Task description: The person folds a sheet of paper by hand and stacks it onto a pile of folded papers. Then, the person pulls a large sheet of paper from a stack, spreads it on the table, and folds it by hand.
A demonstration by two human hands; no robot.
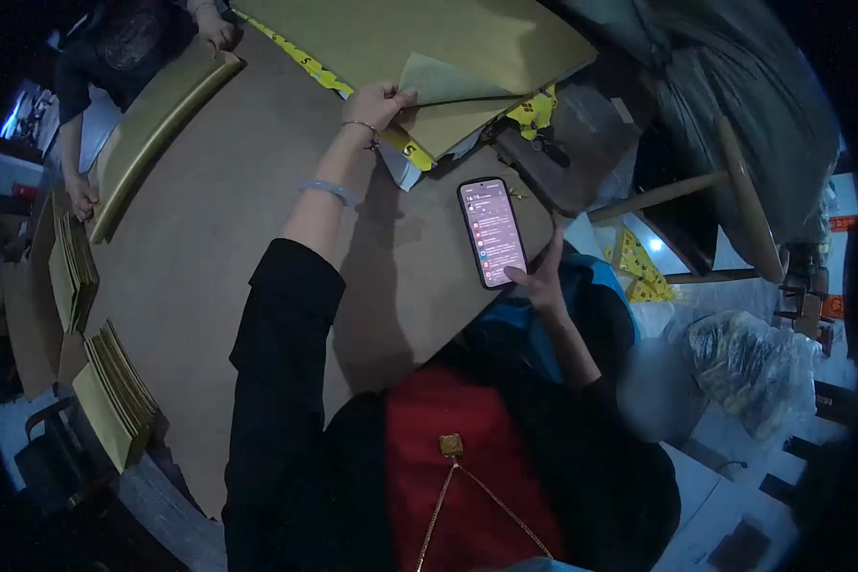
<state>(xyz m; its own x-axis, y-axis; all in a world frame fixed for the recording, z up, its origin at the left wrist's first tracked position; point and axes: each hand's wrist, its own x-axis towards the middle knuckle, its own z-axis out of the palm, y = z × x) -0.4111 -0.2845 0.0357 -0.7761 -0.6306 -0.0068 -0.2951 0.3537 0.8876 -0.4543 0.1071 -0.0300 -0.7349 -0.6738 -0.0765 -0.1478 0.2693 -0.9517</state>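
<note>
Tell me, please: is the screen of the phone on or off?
On. The phone is lit, showing rows of text and small coloured icons; the right hand covers part of its lower edge.

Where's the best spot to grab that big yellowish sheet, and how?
Probably the folded-back corner of the sheet, coming from the left, where the left hand is. Pinch its edge between thumb and fingers: that flap is turned up, so fingers can get under it, while the rest looks flat and harder to lift.

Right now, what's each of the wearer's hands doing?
Left hand: closed, pinching a thin golden sheet by one edge.
Right hand: holding a rectangular black smartphone.
</note>
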